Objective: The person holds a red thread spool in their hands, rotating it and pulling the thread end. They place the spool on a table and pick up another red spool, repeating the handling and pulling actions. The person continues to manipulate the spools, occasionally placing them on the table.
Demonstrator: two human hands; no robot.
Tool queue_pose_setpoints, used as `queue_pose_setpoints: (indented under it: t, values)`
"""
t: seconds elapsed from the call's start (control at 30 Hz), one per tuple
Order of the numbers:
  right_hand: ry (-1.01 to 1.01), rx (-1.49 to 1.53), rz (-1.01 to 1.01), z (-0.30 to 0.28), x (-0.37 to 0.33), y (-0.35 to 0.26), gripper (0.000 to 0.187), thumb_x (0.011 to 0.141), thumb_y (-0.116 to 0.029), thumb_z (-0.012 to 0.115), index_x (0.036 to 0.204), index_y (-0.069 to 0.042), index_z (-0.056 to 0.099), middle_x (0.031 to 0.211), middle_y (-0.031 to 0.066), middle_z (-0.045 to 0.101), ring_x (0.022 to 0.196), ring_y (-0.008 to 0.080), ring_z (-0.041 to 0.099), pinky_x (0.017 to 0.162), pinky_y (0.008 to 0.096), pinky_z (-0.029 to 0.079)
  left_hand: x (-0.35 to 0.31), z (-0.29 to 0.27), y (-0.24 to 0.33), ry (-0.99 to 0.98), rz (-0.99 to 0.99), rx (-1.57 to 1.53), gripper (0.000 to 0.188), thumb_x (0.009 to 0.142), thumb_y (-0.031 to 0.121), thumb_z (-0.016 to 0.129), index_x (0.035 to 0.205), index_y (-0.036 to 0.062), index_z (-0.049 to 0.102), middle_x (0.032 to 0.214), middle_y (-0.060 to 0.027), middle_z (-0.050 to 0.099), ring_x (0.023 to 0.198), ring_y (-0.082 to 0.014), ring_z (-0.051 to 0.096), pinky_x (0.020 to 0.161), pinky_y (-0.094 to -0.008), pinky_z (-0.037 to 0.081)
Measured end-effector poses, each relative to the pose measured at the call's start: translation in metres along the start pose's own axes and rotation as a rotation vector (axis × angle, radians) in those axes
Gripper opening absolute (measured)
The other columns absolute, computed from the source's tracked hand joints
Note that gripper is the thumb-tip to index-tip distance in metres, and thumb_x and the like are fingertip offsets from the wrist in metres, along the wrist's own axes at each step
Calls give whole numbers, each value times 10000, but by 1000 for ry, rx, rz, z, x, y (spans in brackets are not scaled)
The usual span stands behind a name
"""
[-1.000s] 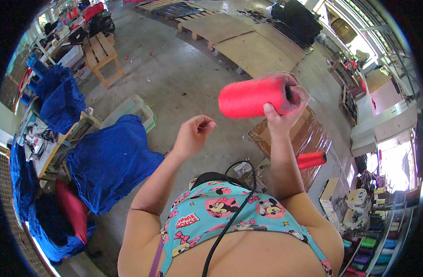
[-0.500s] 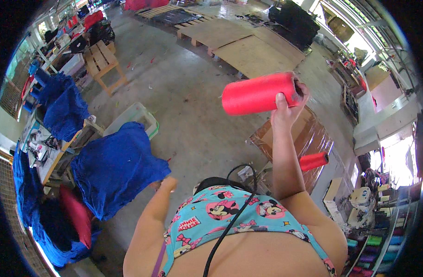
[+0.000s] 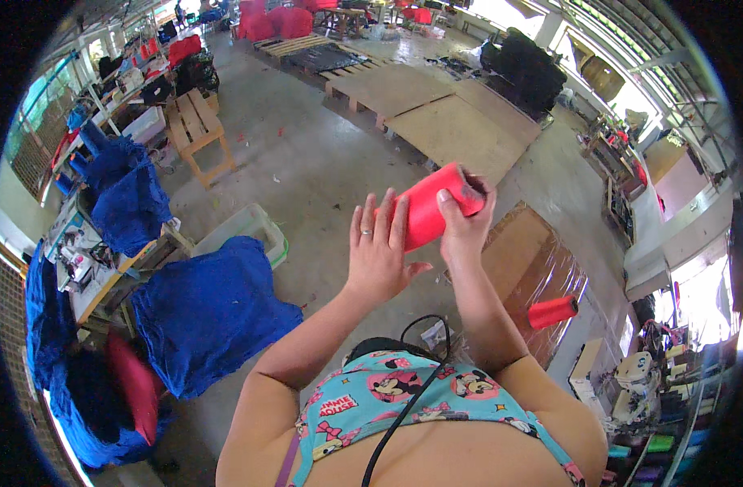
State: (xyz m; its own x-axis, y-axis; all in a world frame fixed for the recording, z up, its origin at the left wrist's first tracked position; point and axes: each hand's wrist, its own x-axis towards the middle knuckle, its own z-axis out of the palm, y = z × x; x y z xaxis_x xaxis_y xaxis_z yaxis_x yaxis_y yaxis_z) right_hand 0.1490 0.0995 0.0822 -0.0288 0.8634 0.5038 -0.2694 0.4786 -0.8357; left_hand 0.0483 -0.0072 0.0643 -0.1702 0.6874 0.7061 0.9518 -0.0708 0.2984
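In front of me is a large spool of red thread (image 3: 431,213), tilted with its hollow end up to the right. My right hand (image 3: 467,231) grips that end, its thumb lying across the side and the fingers behind, mostly hidden. My left hand (image 3: 377,256), with a ring on one finger, is laid at the lower left end of the spool with its fingers stretched out and spread. Below and to the right, a smaller red thread spool (image 3: 553,312) lies on a plastic-wrapped cardboard sheet (image 3: 542,256).
Blue cloth (image 3: 213,300) hangs beside a sewing table at the left, near a clear plastic bin (image 3: 266,231). A wooden bench (image 3: 195,126) stands farther off. Wooden platforms (image 3: 461,130) lie ahead. A sewing machine (image 3: 633,373) and several thread spools are at the right.
My left hand has come up from beside the blue cloth to the large spool. The right hand has drawn the spool nearer and tilted it more steeply.
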Motion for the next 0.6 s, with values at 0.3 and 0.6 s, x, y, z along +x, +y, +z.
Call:
queue_pose_setpoints:
  t: [0.3, 0.6]
  values:
    - [-124, 214, 364, 4, -10, -4, 595, 674, -110, 745, 1168, -44, 420, 1085, 78, 514, 993, 169, 506, 860, 317, 423, 1, 6, -16, -308, -232, -503, 922, 553, 319, 780, 1283, 10, 310, 1151, -180, 512, 1058, -327, 516, 910, -406, 402]
    - [-422, 470, 784, -8, -4, 16, 441, 831, -383, 530, 1092, -30, 496, 979, 107, 581, 865, 194, 579, 756, 350, 494, -32, 16, -25, -647, -756, -1819, 702, 678, 337, 716, 1215, 15, 398, 1100, -100, 559, 970, -236, 577, 845, -369, 459]
